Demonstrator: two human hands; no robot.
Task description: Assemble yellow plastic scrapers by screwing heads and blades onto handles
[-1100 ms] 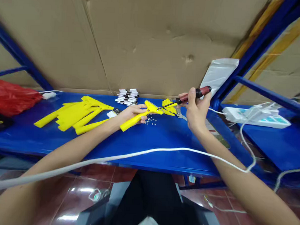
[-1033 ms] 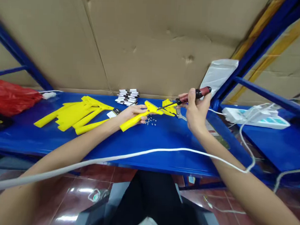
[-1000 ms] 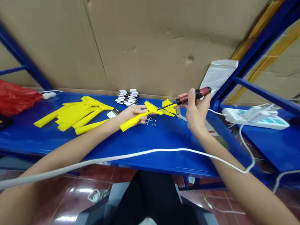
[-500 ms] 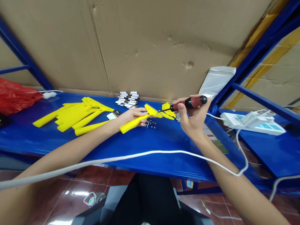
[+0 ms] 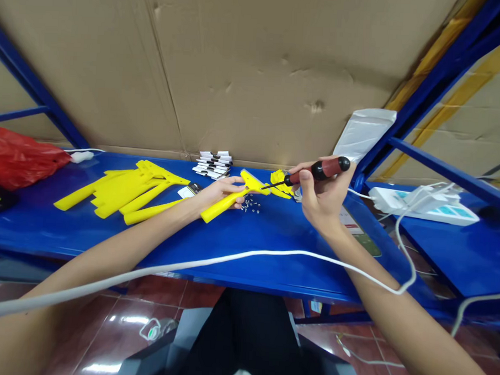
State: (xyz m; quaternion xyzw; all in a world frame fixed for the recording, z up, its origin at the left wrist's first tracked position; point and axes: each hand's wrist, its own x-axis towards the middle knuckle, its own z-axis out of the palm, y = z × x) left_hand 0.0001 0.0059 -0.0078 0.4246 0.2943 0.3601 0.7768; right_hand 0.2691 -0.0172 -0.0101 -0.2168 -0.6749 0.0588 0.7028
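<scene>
My left hand (image 5: 221, 194) is closed around a yellow scraper (image 5: 224, 207) with a long handle and a wide flat head. In my right hand (image 5: 322, 201) is a screwdriver (image 5: 329, 168) with a red and black handle, its shaft slanting down to the left. The tip meets the scraper's head, as far as I can see. Small screws (image 5: 251, 205) lie scattered on the table just below the scraper. Behind the screwdriver shaft sits a pile of small yellow parts (image 5: 280, 182). Several more yellow scrapers (image 5: 123, 193) are heaped to the left of my left hand.
A stack of white folded pieces (image 5: 213, 164) stands at the back of the blue table (image 5: 230, 253). A white cable (image 5: 247, 257) crosses in front of my arms. To the right are a power strip (image 5: 427, 204) and a blue frame post; a red bag (image 5: 21, 158) lies far left.
My right hand and the screwdriver handle have shifted very slightly to the right and up. The left hand keeps the scraper in nearly the same place.
</scene>
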